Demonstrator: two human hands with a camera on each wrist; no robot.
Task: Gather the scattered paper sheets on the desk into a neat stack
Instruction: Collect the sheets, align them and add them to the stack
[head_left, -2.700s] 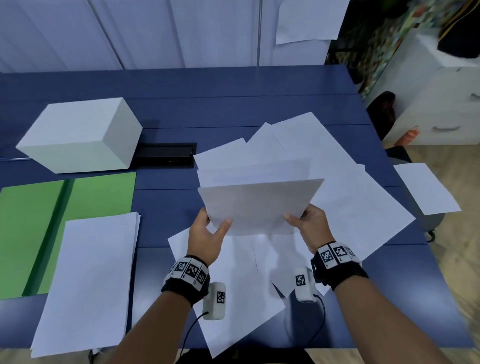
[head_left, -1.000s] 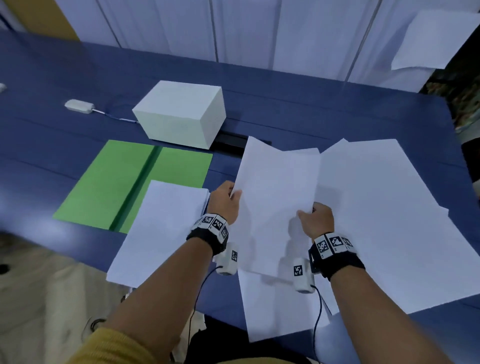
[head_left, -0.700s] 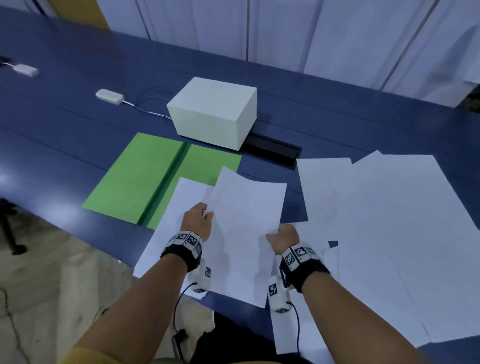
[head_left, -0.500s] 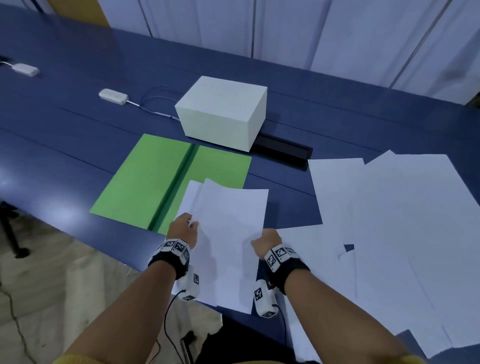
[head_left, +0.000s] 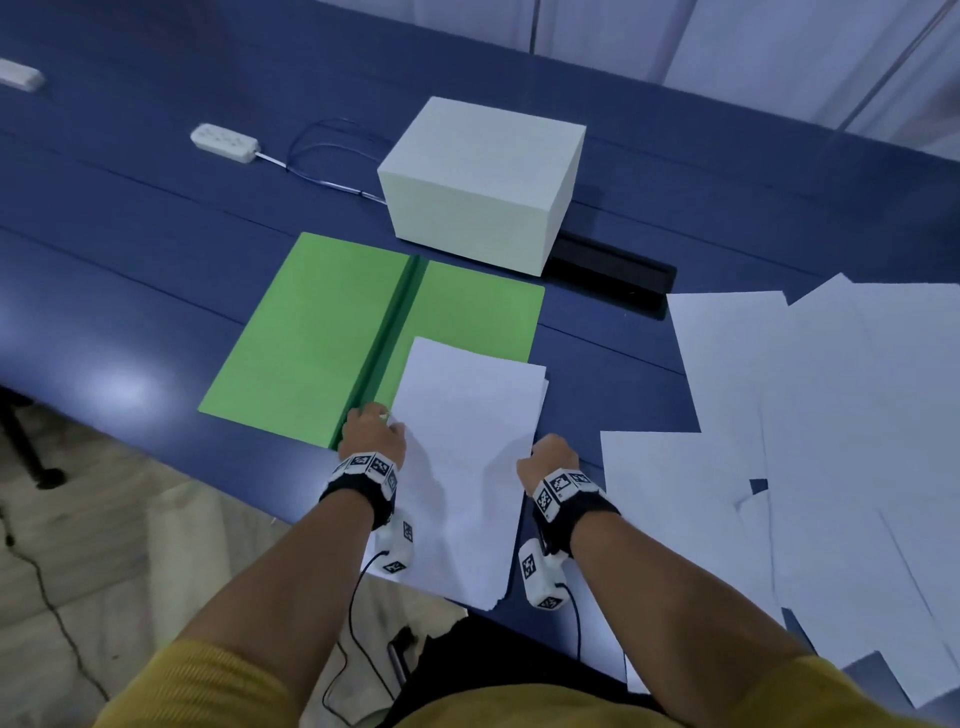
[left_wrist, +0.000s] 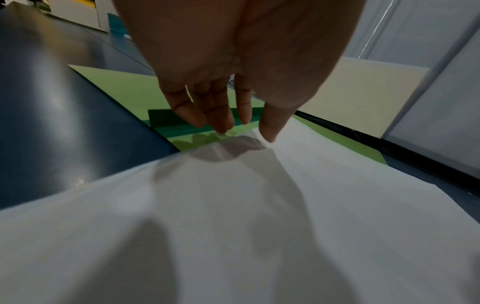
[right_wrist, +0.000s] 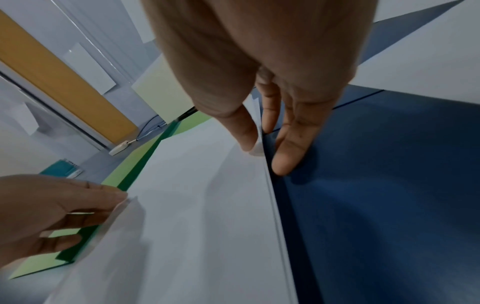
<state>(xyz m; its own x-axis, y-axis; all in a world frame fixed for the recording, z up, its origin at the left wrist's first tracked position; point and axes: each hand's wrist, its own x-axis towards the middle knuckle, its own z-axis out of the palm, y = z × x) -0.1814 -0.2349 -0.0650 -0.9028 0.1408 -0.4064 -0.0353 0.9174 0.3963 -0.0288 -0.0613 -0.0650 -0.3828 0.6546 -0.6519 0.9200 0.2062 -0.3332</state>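
Note:
A stack of white sheets (head_left: 467, 452) lies at the desk's front edge, its far left corner over the green folder (head_left: 322, 338). My left hand (head_left: 371, 434) hovers at the stack's left edge; in the left wrist view its fingers (left_wrist: 221, 121) hang straight, just above the folder and the paper (left_wrist: 285, 205). My right hand (head_left: 548, 457) is at the stack's right edge. In the right wrist view its thumb (right_wrist: 246, 139) rests on the top sheet (right_wrist: 207, 205), and its straight fingers (right_wrist: 288, 156) lie on the desk along that edge. Several loose sheets (head_left: 831, 415) overlap on the right.
A white box (head_left: 478, 182) stands behind the folder, with a black cable slot (head_left: 608, 273) beside it. A power strip (head_left: 223, 141) and its cord lie at the far left. The stack's near end overhangs the desk's front edge (head_left: 249, 499).
Both hands carried a sheet left from the loose pile and lowered it onto the stack. The left hand's fingers have come off it.

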